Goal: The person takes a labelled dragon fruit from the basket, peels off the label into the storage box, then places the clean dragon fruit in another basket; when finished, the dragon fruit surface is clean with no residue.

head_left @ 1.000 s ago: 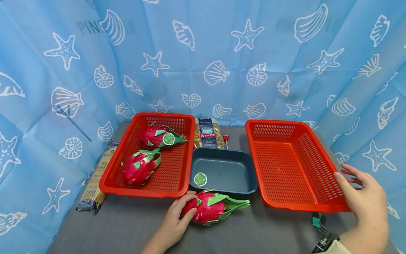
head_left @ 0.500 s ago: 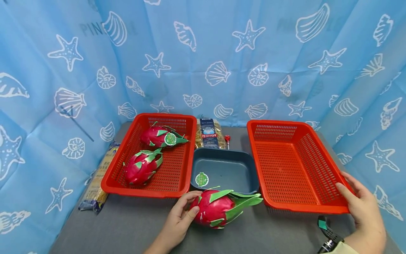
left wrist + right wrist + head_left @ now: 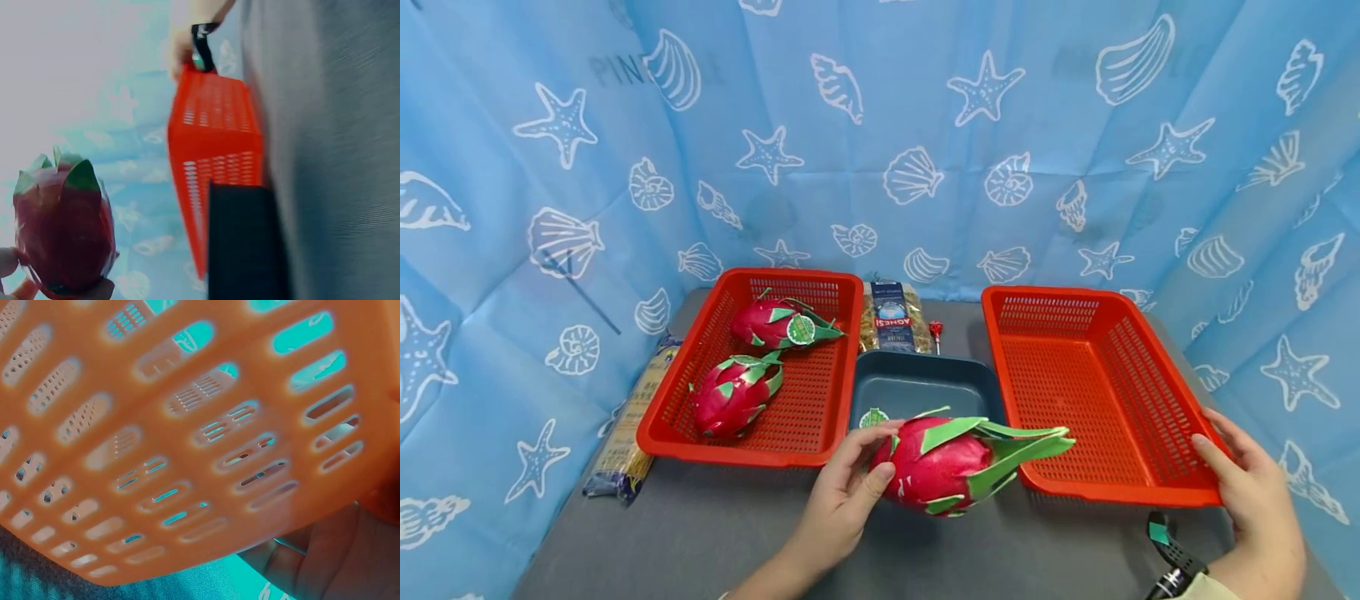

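My left hand (image 3: pixel 842 496) grips the blunt end of a dragon fruit (image 3: pixel 936 462), pink with green leaf tips pointing right. The fruit is raised and overlaps the front of the dark blue tray (image 3: pixel 925 382) in the head view. In the left wrist view the dragon fruit (image 3: pixel 65 228) stands apart from the table, fingers at its lower end. My right hand (image 3: pixel 1255 483) holds the near right corner of the right red basket (image 3: pixel 1093 400), thumb over the rim. In the right wrist view the slotted wall of that basket (image 3: pixel 187 456) fills most of the picture, fingers (image 3: pixel 312 562) below it.
The left red basket (image 3: pixel 808 408) holds two dragon fruits (image 3: pixel 739 396). Behind the tray lie a pasta bag (image 3: pixel 892 318) and a red lollipop (image 3: pixel 936 329). A long spaghetti packet (image 3: pixel 632 425) lies along the left side. A blue shell-print curtain (image 3: pixel 880 150) rises behind the grey table (image 3: pixel 715 525).
My left hand has lifted the dragon fruit off the table and carried it right and up. My right hand has closed in on the right basket's rim.
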{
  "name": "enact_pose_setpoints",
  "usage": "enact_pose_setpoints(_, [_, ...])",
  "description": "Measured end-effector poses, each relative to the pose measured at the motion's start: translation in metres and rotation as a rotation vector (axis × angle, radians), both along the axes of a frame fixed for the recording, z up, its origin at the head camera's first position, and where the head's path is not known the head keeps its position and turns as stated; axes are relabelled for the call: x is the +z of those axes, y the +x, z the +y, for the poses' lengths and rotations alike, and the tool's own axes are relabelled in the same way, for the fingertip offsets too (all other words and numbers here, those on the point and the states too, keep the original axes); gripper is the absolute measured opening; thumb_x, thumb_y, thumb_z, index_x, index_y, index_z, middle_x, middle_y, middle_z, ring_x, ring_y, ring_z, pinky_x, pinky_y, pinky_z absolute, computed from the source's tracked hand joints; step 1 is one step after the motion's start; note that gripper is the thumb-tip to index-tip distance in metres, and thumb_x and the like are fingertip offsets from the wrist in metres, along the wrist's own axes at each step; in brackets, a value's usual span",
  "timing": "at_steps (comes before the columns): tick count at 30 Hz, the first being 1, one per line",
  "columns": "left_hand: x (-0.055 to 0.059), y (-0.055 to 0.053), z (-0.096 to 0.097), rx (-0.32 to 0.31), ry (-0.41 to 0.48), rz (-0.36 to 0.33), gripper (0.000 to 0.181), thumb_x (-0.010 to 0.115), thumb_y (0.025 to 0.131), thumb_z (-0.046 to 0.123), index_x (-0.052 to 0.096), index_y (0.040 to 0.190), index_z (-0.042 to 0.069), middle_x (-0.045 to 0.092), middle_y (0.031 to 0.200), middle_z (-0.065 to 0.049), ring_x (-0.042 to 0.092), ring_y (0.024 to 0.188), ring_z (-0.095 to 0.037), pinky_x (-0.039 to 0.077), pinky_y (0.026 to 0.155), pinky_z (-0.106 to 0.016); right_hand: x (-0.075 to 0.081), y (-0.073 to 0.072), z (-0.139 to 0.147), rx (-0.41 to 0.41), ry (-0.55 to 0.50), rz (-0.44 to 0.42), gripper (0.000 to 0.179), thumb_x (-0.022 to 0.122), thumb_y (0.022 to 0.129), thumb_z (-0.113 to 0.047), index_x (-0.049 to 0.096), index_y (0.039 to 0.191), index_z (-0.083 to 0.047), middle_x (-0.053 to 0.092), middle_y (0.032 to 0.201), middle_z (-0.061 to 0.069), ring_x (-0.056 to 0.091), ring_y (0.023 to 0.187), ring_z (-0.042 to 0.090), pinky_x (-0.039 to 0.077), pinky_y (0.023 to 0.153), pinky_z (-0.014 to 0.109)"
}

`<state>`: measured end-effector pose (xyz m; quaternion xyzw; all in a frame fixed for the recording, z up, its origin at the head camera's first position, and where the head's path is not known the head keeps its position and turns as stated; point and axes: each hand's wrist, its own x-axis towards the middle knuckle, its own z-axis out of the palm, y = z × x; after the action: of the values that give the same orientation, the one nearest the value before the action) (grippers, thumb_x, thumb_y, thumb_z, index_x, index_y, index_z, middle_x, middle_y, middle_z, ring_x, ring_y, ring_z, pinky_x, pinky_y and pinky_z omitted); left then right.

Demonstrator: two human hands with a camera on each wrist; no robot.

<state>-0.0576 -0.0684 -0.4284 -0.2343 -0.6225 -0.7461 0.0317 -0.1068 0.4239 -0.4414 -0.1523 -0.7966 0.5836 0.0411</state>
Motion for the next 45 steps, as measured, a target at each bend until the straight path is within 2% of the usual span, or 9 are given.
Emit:
enact_pose_setpoints(4, [0.017, -0.013, 0.017, -0.019, 0.022, 0.055, 0.041, 0.056, 0.103, -0.001, 0.051, 0.142, 0.008, 0.047, 0.150, -0.013, 0.043, 0.139, -0.030, 0.051, 0.101, -0.040, -0.002, 0.003, 0.001, -0.021, -0.028, -0.018, 0.068, 0.062, 0.104, -0.026, 0.029, 0.163, -0.029, 0.053, 0.092, -0.039, 0.067, 0.069, -0.001, 0.056, 0.056, 0.021])
enact_pose_setpoints(11, [0.037, -0.036, 0.051, -0.031, -0.036, 0.134, 0.040, 0.059, 0.102, 0.004, 0.053, 0.141, 0.011, 0.048, 0.151, -0.007, 0.046, 0.137, -0.027, 0.053, 0.097, -0.039, -0.003, 0.004, 0.000, -0.046, -0.115, 0.014, 0.066, 0.064, 0.103, -0.026, 0.034, 0.161, -0.030, 0.058, 0.092, -0.037, 0.068, 0.068, 0.000, 0.056, 0.055, 0.022])
enact_pose_setpoints(15, [0.041, -0.048, 0.072, -0.051, -0.058, 0.181, 0.039, 0.061, 0.102, 0.007, 0.053, 0.140, 0.011, 0.048, 0.150, -0.005, 0.048, 0.133, -0.024, 0.056, 0.091, -0.035, -0.006, 0.003, -0.001, -0.031, -0.197, 0.067, 0.059, 0.064, 0.103, -0.022, 0.042, 0.157, -0.032, 0.062, 0.094, -0.032, 0.069, 0.070, 0.002, 0.057, 0.055, 0.023])
enact_pose_setpoints(20, [0.042, -0.062, 0.102, -0.061, -0.086, 0.223, 0.037, 0.062, 0.101, 0.009, 0.054, 0.137, 0.008, 0.049, 0.147, -0.009, 0.050, 0.132, -0.018, 0.055, 0.092, -0.030, -0.009, 0.002, -0.001, -0.005, -0.253, 0.123, 0.041, 0.060, 0.105, -0.020, 0.056, 0.142, -0.038, 0.065, 0.096, -0.030, 0.068, 0.074, 0.000, 0.057, 0.058, 0.021])
enact_pose_setpoints(24, [0.040, -0.072, 0.127, -0.053, -0.151, 0.238, 0.037, 0.064, 0.101, 0.013, 0.055, 0.136, 0.007, 0.052, 0.144, -0.008, 0.051, 0.128, -0.012, 0.054, 0.091, -0.024, -0.008, 0.002, -0.001, -0.027, -0.275, 0.111, 0.038, 0.054, 0.107, -0.024, 0.056, 0.140, -0.042, 0.065, 0.095, -0.028, 0.067, 0.076, -0.003, 0.056, 0.061, 0.018])
enact_pose_setpoints(29, [0.037, -0.086, 0.157, -0.020, -0.342, 0.241, 0.038, 0.064, 0.101, 0.019, 0.054, 0.137, 0.011, 0.055, 0.138, -0.003, 0.051, 0.121, -0.005, 0.051, 0.086, -0.014, -0.007, 0.003, 0.001, -0.036, -0.299, 0.099, 0.033, 0.052, 0.108, -0.027, 0.057, 0.136, -0.044, 0.064, 0.093, -0.027, 0.067, 0.076, -0.002, 0.056, 0.061, 0.019])
enact_pose_setpoints(34, [0.027, -0.096, 0.180, 0.019, -0.565, 0.215, 0.036, 0.062, 0.103, 0.027, 0.057, 0.136, 0.014, 0.058, 0.132, 0.000, 0.053, 0.113, -0.003, 0.047, 0.083, -0.011, -0.005, 0.005, 0.001, -0.022, -0.333, 0.095, 0.029, 0.053, 0.107, -0.028, 0.059, 0.130, -0.045, 0.067, 0.091, -0.022, 0.069, 0.075, 0.001, 0.057, 0.061, 0.020])
enact_pose_setpoints(40, [0.017, -0.095, 0.197, 0.076, -0.795, 0.306, 0.037, 0.064, 0.101, 0.032, 0.059, 0.135, 0.016, 0.059, 0.132, 0.003, 0.054, 0.113, -0.003, 0.048, 0.088, -0.014, -0.002, 0.007, -0.002, -0.011, -0.349, 0.098, 0.029, 0.054, 0.107, -0.029, 0.061, 0.131, -0.044, 0.069, 0.090, -0.018, 0.072, 0.070, 0.009, 0.059, 0.059, 0.026])
enact_pose_setpoints(45, [0.013, -0.092, 0.208, 0.125, -0.960, 0.379, 0.036, 0.063, 0.102, 0.035, 0.061, 0.135, 0.020, 0.059, 0.130, 0.004, 0.055, 0.110, -0.006, 0.048, 0.090, -0.017, -0.001, 0.008, -0.003, -0.028, -0.336, 0.096, 0.029, 0.053, 0.108, -0.028, 0.060, 0.132, -0.042, 0.069, 0.090, -0.019, 0.072, 0.070, 0.009, 0.059, 0.058, 0.026])
